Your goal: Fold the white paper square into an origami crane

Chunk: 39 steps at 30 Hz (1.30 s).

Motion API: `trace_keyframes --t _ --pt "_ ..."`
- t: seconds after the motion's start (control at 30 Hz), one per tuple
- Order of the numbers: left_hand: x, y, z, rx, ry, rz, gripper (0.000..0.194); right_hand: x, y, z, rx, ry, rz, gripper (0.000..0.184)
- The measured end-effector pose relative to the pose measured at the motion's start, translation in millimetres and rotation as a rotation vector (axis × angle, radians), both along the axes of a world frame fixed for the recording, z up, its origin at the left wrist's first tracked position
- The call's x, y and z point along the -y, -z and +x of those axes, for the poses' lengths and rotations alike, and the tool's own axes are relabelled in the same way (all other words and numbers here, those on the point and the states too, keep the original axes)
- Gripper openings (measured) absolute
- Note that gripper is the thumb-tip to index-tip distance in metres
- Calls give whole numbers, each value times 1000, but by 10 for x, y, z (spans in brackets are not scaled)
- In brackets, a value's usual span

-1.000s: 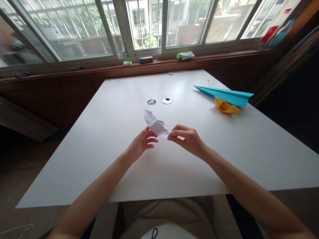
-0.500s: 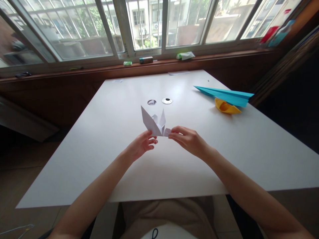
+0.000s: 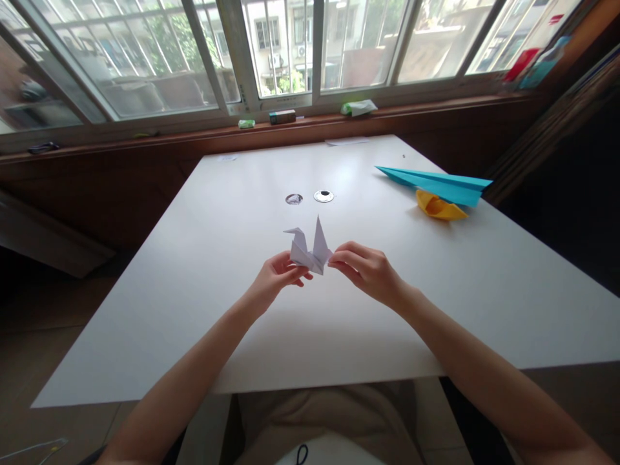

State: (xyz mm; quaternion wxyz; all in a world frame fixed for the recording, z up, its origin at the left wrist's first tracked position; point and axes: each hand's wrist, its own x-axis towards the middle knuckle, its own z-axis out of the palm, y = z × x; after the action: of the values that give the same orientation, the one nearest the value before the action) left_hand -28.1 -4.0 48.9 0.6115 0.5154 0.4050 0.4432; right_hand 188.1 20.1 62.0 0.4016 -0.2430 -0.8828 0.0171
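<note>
A white origami crane (image 3: 310,255) is held between my two hands above the white table (image 3: 194,258). Its bent head points left and one wing stands upright. My left hand (image 3: 281,272) grips the crane's left side, with the thumb along its near face and the fingers partly behind it. On the right, my right hand (image 3: 361,261) pinches the crane's right end between thumb and fingertips. That pinched end is mostly hidden by the fingers.
A blue paper plane (image 3: 440,185) and a yellow paper boat (image 3: 440,206) lie on the table's right side. Two round holes, one with a cap (image 3: 324,196), sit in the tabletop. Small packets (image 3: 358,107) and a box (image 3: 282,117) rest on the window ledge.
The crane has been turned and tilted, so its bent head now shows at the left and the large left wing no longer stands up. My left thumb has shifted to its near face.
</note>
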Motion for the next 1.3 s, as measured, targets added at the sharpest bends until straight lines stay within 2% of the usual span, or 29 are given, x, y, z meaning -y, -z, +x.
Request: trace_keyframes --t 0.13,0.23,0.33,0.43,0.53,0.73,0.83,1.1,1.3 --pt "7 30 3 -63 -118 291 17 8 -8 -16 -79 32 -34 5" --pt "37 7 -2 -229 -185 544 7 21 -15 -26 -138 25 -73 5" --pt "67 -27 -4 -381 -221 795 12 31 -25 -38 -194 10 -157 6" --pt "77 -33 -1 -456 -253 925 16 41 -42 -53 -268 10 -273 8" --pt "70 -17 2 -486 -271 940 18 53 -59 -64 -338 -3 -471 11" --pt "39 29 0 -539 -271 950 20 24 -89 -54 -378 -100 -1004 21" --pt "31 52 -1 -559 -278 967 18 -14 -126 -49 -388 -117 -1191 28" --pt "48 75 13 -522 -203 939 19 -96 -156 7 -403 -90 -1498 29" --pt "44 75 18 -502 -190 912 19 -124 -154 57 -450 -104 -1634 24"
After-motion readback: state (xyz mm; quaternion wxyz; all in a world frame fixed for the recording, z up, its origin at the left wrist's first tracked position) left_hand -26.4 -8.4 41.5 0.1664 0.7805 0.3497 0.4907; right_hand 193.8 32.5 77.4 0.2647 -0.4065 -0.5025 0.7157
